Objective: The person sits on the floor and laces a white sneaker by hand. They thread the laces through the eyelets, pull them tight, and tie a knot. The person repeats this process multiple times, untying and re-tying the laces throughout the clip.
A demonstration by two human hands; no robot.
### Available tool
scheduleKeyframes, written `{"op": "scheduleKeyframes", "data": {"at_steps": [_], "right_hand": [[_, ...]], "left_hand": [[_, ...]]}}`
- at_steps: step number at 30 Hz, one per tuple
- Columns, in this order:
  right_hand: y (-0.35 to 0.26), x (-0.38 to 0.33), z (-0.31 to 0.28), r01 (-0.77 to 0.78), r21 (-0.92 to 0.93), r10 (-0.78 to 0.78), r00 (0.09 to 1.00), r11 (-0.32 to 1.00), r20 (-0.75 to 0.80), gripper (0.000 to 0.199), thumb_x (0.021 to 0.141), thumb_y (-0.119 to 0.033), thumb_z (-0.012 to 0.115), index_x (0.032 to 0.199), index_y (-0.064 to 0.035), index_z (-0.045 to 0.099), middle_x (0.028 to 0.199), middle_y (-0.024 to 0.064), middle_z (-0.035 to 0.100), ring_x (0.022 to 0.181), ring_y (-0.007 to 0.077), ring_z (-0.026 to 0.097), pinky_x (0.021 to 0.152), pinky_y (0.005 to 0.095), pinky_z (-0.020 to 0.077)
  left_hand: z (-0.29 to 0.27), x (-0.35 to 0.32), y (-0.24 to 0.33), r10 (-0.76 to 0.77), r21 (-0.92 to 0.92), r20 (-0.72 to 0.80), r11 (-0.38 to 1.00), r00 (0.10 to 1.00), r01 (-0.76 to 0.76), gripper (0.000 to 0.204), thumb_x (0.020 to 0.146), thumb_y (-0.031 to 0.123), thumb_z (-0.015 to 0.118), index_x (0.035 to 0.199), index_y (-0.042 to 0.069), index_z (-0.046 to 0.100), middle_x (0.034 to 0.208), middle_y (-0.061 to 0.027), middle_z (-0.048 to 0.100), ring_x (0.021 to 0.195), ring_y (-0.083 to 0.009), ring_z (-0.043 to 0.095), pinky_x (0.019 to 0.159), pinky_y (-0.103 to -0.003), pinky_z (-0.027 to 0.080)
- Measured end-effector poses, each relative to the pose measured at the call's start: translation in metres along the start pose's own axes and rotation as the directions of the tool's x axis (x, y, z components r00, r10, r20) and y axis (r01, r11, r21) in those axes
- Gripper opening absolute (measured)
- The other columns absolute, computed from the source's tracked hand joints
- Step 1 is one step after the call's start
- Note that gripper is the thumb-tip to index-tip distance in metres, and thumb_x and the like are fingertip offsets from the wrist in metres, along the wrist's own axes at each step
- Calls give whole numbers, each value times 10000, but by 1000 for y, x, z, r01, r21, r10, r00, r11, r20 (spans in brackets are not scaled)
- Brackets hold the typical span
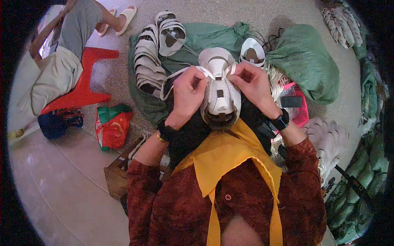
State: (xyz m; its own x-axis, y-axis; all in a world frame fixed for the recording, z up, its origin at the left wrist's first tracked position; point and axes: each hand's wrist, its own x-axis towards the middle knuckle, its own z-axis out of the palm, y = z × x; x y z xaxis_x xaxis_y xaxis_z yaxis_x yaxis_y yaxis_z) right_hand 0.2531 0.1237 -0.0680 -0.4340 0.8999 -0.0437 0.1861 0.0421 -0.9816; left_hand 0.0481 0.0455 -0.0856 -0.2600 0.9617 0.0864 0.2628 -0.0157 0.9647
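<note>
A white shoe upper [219,90] rests on my dark lap, its toe pointing away from me. My left hand [188,92] grips a white lace [174,76] at the shoe's left side, and the lace loops out to the left. My right hand [252,82] pinches the lace end at the shoe's upper right. Both hands press against the shoe. A black watch [281,121] sits on my right wrist, and a dark band with a gold bangle [162,134] on my left.
A row of white shoe uppers [148,61] lies on a green sack [205,39] ahead, another green sack [305,61] to the right. A pink basket [301,115] holds a dark phone. At left another person sits on a red plastic stool [88,78]. Bundles of white laces [328,141] lie at right.
</note>
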Motion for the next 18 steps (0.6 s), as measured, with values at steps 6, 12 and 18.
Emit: {"op": "scheduleKeyframes", "data": {"at_steps": [6, 12, 18], "right_hand": [[-2, 1, 0, -17, 53, 18, 1000, 998, -14, 145, 844, -63, 770, 815, -39, 630, 715, -47, 595, 661, 32, 536, 590, 226, 448], [-4, -1, 5, 77, -75, -85, 990, 994, -110, 101, 836, -69, 780, 874, -24, 698, 772, 20, 690, 691, 70, 622, 630, 251, 504], [-2, -2, 0, 174, -273, -195, 980, 946, -50, 186, 820, -148, 809, 891, -7, 711, 788, 92, 711, 692, 167, 682, 650, 298, 538]], "left_hand": [[-2, 7, 18, 107, 161, 39, 981, 994, -112, 171, 831, -22, 701, 845, 4, 533, 758, -95, 570, 662, -194, 605, 616, -310, 488], [4, 3, 37, 11, 190, -87, 982, 996, 6, 164, 828, -17, 711, 857, 5, 551, 789, -103, 577, 667, -206, 603, 608, -316, 484], [0, -1, 29, 126, 260, 0, 958, 992, -122, 145, 824, 4, 722, 860, 23, 582, 788, -57, 601, 664, -127, 571, 622, -291, 485]]}}
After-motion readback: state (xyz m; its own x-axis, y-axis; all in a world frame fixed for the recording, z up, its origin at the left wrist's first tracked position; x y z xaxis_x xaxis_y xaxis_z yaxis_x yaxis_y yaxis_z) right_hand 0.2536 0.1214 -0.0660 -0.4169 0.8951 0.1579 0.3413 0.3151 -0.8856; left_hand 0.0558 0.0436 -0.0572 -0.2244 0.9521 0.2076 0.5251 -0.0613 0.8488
